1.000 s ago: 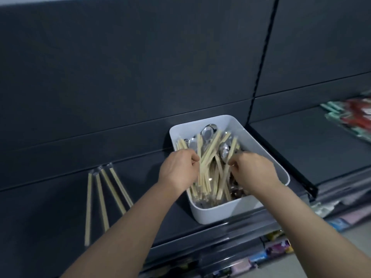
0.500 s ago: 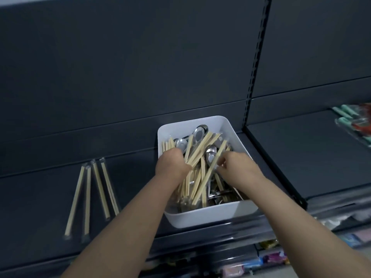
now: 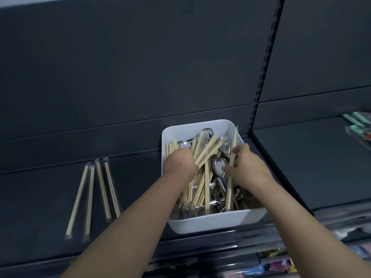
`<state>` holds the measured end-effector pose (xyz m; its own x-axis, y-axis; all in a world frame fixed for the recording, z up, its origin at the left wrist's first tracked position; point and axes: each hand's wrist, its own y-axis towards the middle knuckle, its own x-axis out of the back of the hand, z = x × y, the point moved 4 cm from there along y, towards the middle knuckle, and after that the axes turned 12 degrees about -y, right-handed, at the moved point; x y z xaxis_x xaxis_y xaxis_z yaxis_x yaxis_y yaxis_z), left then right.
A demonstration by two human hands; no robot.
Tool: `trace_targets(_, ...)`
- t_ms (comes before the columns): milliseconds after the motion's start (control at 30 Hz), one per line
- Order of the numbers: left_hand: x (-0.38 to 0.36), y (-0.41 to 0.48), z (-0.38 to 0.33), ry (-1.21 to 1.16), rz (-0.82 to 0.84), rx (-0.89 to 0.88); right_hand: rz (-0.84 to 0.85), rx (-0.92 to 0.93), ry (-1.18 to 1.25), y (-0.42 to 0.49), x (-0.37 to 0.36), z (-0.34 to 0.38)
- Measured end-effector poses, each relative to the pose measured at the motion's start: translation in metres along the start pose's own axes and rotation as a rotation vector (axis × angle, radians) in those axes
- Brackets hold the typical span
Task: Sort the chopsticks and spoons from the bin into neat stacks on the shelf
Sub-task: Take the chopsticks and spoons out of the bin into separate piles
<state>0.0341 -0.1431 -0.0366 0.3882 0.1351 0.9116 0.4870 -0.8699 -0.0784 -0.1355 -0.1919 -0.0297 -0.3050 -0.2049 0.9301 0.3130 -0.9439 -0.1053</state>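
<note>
- Far left, a few pale wooden chopstick pairs in clear sleeves [image 3: 96,195] lie fanned on the dark metal shelf [image 3: 30,197], and they want squaring up.
- Left hand [image 3: 180,165] is buried in the bin, grip curled round a bundle of loose chopsticks [image 3: 202,155]. Best lifted straight up so nothing snags.
- White rectangular plastic bin [image 3: 210,222] sits at the shelf's near edge, with shiny steel spoons [image 3: 219,166] tangled underneath.
- Right hand [image 3: 249,165], grip pinching one sleeved pair [image 3: 233,141]. Slide it out lengthwise, clear of the spoons.
</note>
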Motion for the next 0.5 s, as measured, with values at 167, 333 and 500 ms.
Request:
trace_targets(167, 0.009, 0.003, -0.013, 0.062, 0.083, -0.056, -0.079, 0.004, 0.014, -0.006, -0.001, -0.002)
trace_targets(333, 0.015, 0.006, 0.002, -0.252, 0.104, -0.012, -0.134, 0.034, 0.076, -0.012, 0.009, 0.017)
trace_targets(500, 0.051, -0.012, 0.05, -0.706, -0.097, 0.038, -0.212, 0.21, 0.115, -0.023, 0.016, 0.08)
